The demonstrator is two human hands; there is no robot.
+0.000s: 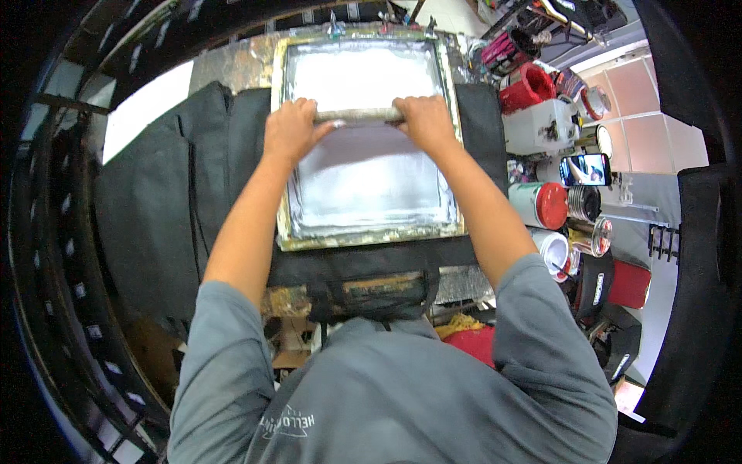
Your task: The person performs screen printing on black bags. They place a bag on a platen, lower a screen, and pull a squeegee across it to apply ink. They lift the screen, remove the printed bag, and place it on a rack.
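Observation:
A screen printing frame [371, 184] with a pale mesh and paint-stained edges lies on black fabric [482, 131] on the worktable. Across the upper half of the mesh stretches a squeegee [359, 115] with a worn handle. My left hand [291, 131] is closed round its left end, the thumb pointing inward along it. On the right end my right hand [427, 121] is closed too, fingers over the top. White ink shows on the mesh beyond the squeegee. The squeegee's blade edge is hidden under its handle.
More black fabric pieces [154, 193] lie to the left. Along the right stand a red-lidded tub [550, 205], a white tub [553, 247], a translucent jug [541, 126], a red container [529, 87] and a lit phone [585, 170]. Clamps [336, 29] sit at the frame's far edge.

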